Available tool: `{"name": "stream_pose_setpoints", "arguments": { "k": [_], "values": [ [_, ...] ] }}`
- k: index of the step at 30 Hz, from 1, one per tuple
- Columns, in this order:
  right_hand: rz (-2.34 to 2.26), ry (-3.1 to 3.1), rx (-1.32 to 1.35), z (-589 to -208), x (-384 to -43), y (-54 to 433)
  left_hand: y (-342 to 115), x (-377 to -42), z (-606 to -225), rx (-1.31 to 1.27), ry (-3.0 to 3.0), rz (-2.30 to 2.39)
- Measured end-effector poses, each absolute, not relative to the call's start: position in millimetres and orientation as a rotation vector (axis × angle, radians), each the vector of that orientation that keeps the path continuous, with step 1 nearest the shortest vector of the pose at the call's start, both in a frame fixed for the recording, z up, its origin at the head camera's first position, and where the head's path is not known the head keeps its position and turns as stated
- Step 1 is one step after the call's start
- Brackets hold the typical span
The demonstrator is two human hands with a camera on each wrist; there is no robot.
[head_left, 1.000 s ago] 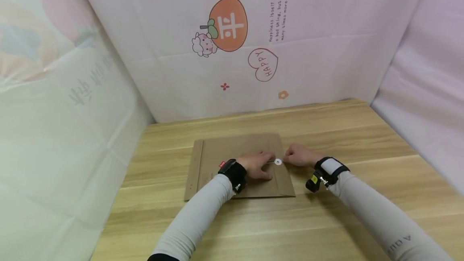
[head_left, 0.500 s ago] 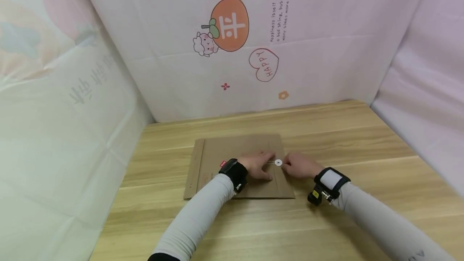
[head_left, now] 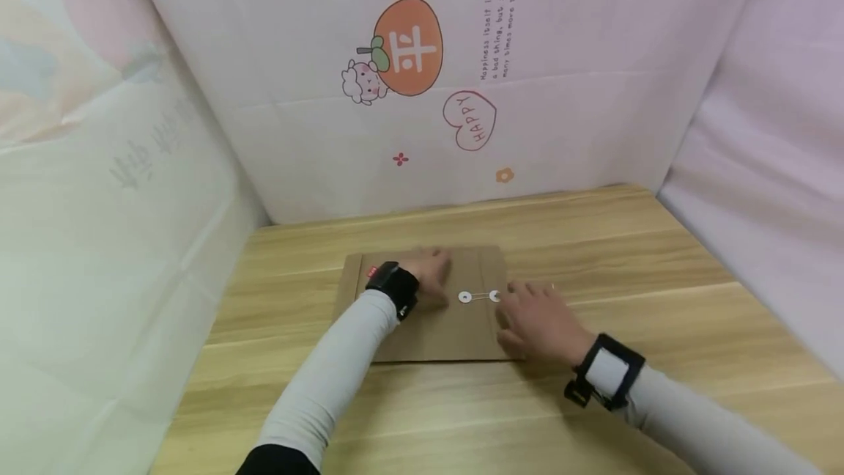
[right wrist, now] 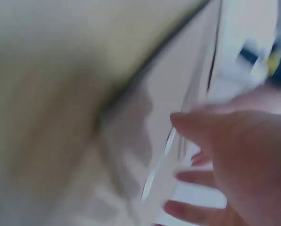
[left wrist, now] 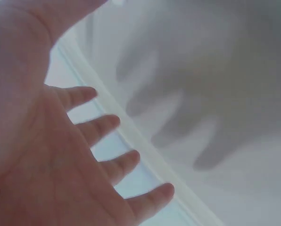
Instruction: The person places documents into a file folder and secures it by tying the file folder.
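A brown kraft paper string-tie envelope (head_left: 435,339) lies flat on the wooden table. Near its right side are two white round buttons (head_left: 464,297) with a thin string (head_left: 480,296) running between them. My left hand (head_left: 427,273) is over the envelope's upper middle; in the left wrist view its fingers (left wrist: 117,167) are spread and cast a shadow on the pale surface. At the envelope's right edge is my right hand (head_left: 537,319), its fingertips right beside the outer button. Nothing shows between its loosely bent fingers in the blurred right wrist view.
The wooden table (head_left: 422,424) extends around the envelope on all sides. A white printed cloth (head_left: 297,152) hangs behind it, with more cloth along the left and right. Black straps with small cameras (head_left: 395,288) sit on both wrists.
My left hand has moved left and up off the buttons, uncovering the inner button and string. My right hand's fingers have loosened and spread beside the outer button. The head view has shifted slightly.
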State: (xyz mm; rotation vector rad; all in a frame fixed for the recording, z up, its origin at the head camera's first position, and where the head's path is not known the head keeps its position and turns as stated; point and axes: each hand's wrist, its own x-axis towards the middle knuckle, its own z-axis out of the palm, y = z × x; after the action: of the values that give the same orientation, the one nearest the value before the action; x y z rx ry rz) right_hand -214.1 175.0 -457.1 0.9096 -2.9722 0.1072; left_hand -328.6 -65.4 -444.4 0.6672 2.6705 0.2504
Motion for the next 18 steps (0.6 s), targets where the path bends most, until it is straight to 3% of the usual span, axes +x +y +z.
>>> {"name": "stream_pose_setpoints", "arguments": {
  "k": [4,8,12,18],
  "values": [
    [0.152,-3.056,1.123,-456,-179,163,-97,-326,-432,0.484,2.682,0.158],
    [0.131,-3.185,1.109,-459,-165,159,-119,-317,-431,0.459,2.615,0.119],
    [0.039,-3.189,1.025,-460,-181,162,-132,-303,-430,0.479,2.586,0.071],
    [0.038,-3.251,0.932,-460,-234,176,-139,-270,-426,0.499,2.518,-0.007]
  ]
}}
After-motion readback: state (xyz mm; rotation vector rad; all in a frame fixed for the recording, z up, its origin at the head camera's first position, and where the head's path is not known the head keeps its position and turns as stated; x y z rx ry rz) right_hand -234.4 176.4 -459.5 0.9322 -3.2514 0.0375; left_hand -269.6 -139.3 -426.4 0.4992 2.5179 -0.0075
